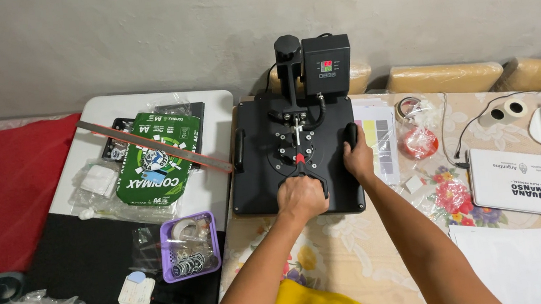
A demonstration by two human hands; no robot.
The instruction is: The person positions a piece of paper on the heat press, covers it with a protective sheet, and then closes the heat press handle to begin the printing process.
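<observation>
The counter (367, 251), covered in a cream cloth with a flower print, carries a flat black heat press (268, 187) whose broad upper plate lies level and closed, its long axis running away from the person toward the grey wall. At the far end stands the press's black control box (326, 64) with a small lit display. The left hand (301, 198) sits at the near middle edge of the plate, its grip wrapped around the black lever handle that runs from the red-marked hub toward the person; the right hand (358, 159) is just beside it, its grip closed on the black knob at the plate's right edge. Both hands are already on the press, the left on the centre line. To the left, a white side table (211, 121) holds a green paper ream wrapper (157, 161), a long grey metal ruler (151, 145) laid slantwise across it, and a small purple plastic basket (189, 246) of rings. To the right lie a white printed card (524, 183) and tape rolls (507, 110), well apart from the hands. Nothing crowds the handle.
</observation>
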